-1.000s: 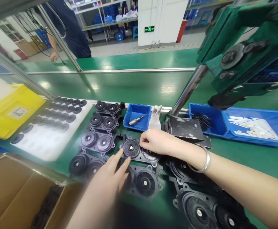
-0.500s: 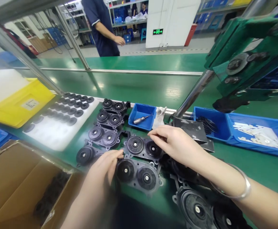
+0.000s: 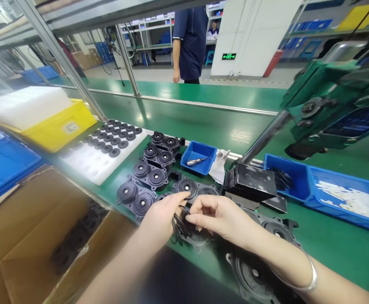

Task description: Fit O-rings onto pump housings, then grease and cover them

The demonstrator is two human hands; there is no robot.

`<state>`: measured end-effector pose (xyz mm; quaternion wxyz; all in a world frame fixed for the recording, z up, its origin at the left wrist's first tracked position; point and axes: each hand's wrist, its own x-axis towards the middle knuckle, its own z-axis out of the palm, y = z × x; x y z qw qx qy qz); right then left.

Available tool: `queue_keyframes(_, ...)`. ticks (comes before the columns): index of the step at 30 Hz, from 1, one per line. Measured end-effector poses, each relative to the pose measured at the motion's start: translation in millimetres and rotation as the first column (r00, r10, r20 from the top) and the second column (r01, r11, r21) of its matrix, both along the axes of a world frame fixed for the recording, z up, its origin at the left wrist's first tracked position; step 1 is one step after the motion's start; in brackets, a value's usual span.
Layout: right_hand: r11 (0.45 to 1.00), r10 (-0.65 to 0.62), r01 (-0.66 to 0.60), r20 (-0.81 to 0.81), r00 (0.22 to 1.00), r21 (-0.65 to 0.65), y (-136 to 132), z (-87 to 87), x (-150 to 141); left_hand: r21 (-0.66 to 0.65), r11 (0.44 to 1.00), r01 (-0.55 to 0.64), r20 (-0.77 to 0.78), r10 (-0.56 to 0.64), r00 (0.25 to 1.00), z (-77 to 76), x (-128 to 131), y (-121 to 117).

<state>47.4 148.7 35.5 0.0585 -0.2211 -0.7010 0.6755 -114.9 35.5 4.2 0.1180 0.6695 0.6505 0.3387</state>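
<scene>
My left hand (image 3: 160, 213) is closed around a bunch of thin black rubber rings (image 3: 178, 230), which hang below its fingers. Against that bunch, my right hand (image 3: 224, 217) pinches with thumb and forefinger; a dark bit shows at its fingertips, apparently one of the rings. Both hands hover over black twin-disc housings, partly hiding the near one (image 3: 198, 238) and the one behind it (image 3: 187, 186). More such housings (image 3: 141, 169) stand in a column to the left. Further ones (image 3: 255, 272) lie under my right forearm.
A white foam sheet (image 3: 98, 173) with black discs lies at left, near a yellow bin (image 3: 64, 128) and an open cardboard box (image 3: 29, 219). Blue trays (image 3: 311, 185) stand right, beside a black metal block (image 3: 254, 181). A green machine arm (image 3: 317, 97) overhangs the bench. A person (image 3: 190, 46) stands beyond.
My hands have come together; the bunch of rings now shows in my left hand. My right hand has left the rear housing's disc. The view has shifted left, and the person beyond has lowered an arm.
</scene>
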Motion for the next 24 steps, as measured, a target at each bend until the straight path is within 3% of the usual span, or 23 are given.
queue_keyframes(3,1.000,-0.022,0.022,0.010,1.000,-0.012,5.5,0.8,11.4,0.034,0.997,0.064,-0.009,-0.063,0.998,-2.9,4.7,-1.0)
queue_keyframes(6,0.989,-0.076,0.076,-0.009,0.997,0.129,7.4,-2.0,23.6,0.077,0.993,0.089,0.060,-0.094,0.994,-3.2,6.8,-3.7)
queue_keyframes(9,0.898,-0.146,0.158,-0.061,0.987,0.411,6.6,-2.4,35.0,0.136,0.988,-0.067,0.194,0.040,0.980,0.2,9.0,-6.3)
queue_keyframes(12,0.810,-0.131,0.160,-0.092,0.987,0.564,3.7,0.3,43.2,0.077,0.976,-0.202,0.360,0.162,0.919,3.0,17.3,-5.3)
queue_keyframes(17,0.746,-0.088,0.127,-0.091,0.992,0.654,-3.0,-3.4,46.6,-0.059,0.997,-0.044,0.599,0.071,0.797,-2.0,43.0,5.5)
queue_keyframes(21,0.706,-0.090,0.133,-0.098,0.991,0.695,-4.9,-10.7,48.1,-0.105,0.993,-0.061,0.708,0.117,0.696,-5.7,55.6,12.7)
queue_keyframes(24,0.705,-0.074,0.091,-0.054,0.996,0.703,-1.7,-7.5,53.1,-0.111,0.992,-0.059,0.740,0.123,0.661,-5.3,57.9,14.7)
